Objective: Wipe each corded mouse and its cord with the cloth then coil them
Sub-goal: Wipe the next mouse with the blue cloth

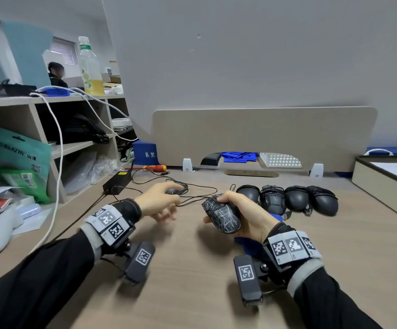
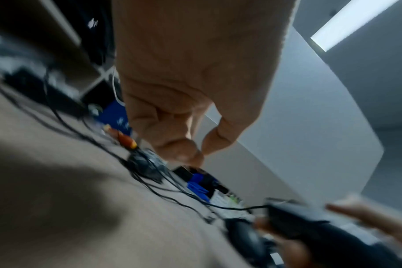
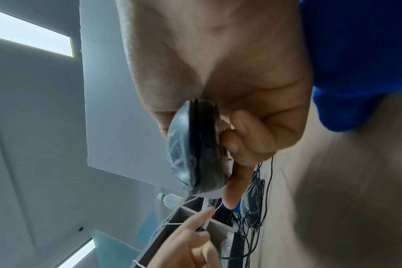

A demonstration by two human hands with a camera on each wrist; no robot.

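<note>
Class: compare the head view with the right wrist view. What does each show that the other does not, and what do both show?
Only the head view shows the row of coiled mice, the screwdriver and both wrist trackers. Only the right wrist view shows the ceiling light and the held mouse's side seam. Both show the right hand gripping the scribbled mouse, the second mouse with its loose cord on the desk, the blue cloth and the bottle.

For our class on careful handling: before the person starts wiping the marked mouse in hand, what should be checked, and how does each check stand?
1. Marked mouse gripped by right hand: ok.
2. Left hand free to take the cloth: ok, it holds nothing.
3. Blue cloth in reach: ok, under the right wrist.
4. Its cord untangled from the second marked mouse: cannot tell.
5. Four coiled mice set apart: ok.
</note>
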